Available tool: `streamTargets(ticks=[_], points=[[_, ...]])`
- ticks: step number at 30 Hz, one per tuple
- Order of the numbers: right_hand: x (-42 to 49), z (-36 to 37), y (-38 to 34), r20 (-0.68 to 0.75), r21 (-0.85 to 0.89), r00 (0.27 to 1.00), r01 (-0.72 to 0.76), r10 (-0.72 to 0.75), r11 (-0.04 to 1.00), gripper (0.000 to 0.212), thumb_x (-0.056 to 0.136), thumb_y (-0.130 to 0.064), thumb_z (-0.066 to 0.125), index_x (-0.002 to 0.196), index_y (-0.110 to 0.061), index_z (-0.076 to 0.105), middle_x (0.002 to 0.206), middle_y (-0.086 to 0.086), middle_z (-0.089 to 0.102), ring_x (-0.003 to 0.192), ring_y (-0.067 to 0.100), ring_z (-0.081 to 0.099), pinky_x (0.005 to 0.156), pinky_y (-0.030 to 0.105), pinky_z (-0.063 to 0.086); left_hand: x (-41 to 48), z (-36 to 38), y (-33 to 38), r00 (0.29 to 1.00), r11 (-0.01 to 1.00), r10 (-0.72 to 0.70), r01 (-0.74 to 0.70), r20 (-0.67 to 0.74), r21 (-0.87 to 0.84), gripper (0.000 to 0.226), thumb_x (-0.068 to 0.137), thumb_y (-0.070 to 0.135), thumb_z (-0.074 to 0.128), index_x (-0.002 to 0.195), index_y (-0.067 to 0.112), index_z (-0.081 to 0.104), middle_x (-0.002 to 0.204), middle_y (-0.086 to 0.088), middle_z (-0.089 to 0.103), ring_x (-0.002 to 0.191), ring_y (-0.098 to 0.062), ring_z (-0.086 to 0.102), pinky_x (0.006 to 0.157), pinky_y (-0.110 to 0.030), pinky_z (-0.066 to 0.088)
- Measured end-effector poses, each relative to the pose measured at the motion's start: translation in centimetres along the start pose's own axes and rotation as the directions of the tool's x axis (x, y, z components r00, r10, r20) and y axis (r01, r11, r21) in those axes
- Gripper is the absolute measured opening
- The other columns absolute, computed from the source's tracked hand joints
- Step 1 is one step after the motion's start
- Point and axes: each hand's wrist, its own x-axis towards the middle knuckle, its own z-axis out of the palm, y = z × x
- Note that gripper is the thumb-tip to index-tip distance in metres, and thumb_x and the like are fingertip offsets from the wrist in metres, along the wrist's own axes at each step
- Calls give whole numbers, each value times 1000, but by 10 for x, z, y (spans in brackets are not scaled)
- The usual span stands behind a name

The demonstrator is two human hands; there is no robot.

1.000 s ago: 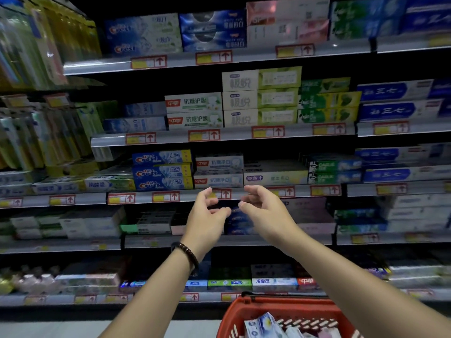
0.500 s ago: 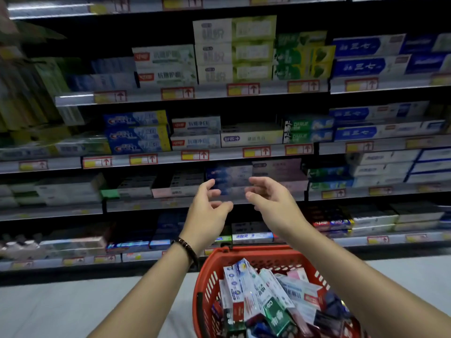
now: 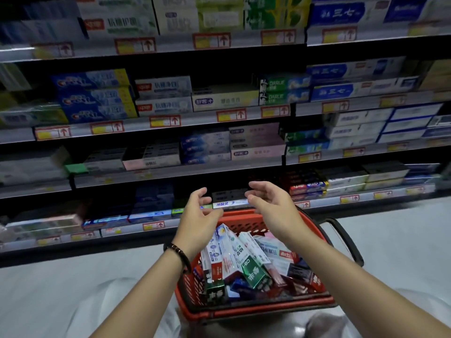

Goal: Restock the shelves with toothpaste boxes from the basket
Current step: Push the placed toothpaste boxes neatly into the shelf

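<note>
Both arms have lowered from the shelves [image 3: 170,172] toward the red basket [image 3: 256,311]; left hand [image 3: 197,215] and right hand [image 3: 271,206] hang loosely spread, empty. Risk, I judge: grabbing into the jumbled toothpaste boxes [image 3: 244,259] could crush or spill some. They lie at 6 o'clock of both hands, untouched.

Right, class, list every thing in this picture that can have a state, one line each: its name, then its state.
left hand: open, holding nothing.
right hand: open, holding nothing.
red basket: loaded with boxes.
toothpaste boxes: heaped loosely, tilted, in the basket.
black basket handle: folded down at the side.
shelves: stocked, boxes stacked flat.
</note>
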Motion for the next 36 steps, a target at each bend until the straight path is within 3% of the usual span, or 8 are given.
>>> streamTargets(ticks=[6,11,16,18,20,22,29,36], points=[[-7,-13,26,35,-42,999,-38,39,998,35,105,-25,66,139,-27,62,118,-7,73,107,16,70,96,44,59,2,8,-30,997,993,-37,29,61,118,60,98,25,71,149,30,41,139,8,51,114,-6,59,66,-11,47],[-7,-28,49,43,-2,997,-62,62,998,32,103,-19,68,133,-28,66,119,-3,75,110,10,71,94,34,57,11,8,-52,992,965,-63,34,106,261,52,96,28,72,142,31,48,136,8,53,110,-7,61,64,-11,48],[-4,-26,70,43,19,993,-112,111,993,31,103,-21,68,132,-33,66,121,-5,74,113,9,70,96,36,57,19,15,-73,989,908,-112,61,100,415,55,92,35,73,142,28,50,145,7,55,123,-13,58,103,-38,52],[-5,-22,80,46,15,990,-134,133,991,31,103,-22,68,132,-32,66,121,-6,74,112,9,71,95,36,57,20,22,-84,987,892,-131,77,92,446,55,91,33,73,141,26,51,143,6,56,114,-9,60,97,-32,54],[-5,-19,88,45,14,987,-152,151,988,30,103,-22,68,131,-32,66,119,-7,74,110,7,71,97,36,58,19,30,-94,982,874,-165,102,94,475,52,93,26,73,140,23,51,135,3,55,91,-3,61,71,-18,51],[-6,-15,96,53,26,984,-172,170,985,28,103,-21,68,130,-31,66,118,-7,74,110,7,71,99,37,58,19,36,-106,977,852,-193,118,95,510,54,92,25,74,141,23,49,138,-1,52,83,2,56,59,-13,44],[-9,-8,116,84,81,972,-225,219,971,26,103,-20,68,127,-31,67,117,-3,74,109,12,71,91,31,55,20,42,-130,946,748,-313,188,88,636,62,86,38,77,140,28,47,138,-9,46,107,-25,62,98,-38,55],[-7,-2,129,53,132,956,-293,289,947,23,103,-24,70,125,-31,69,112,1,75,107,16,72,88,36,60,23,50,-143,945,728,-321,198,71,657,61,86,41,80,138,30,49,131,-6,62,110,-25,65,95,-38,57]])
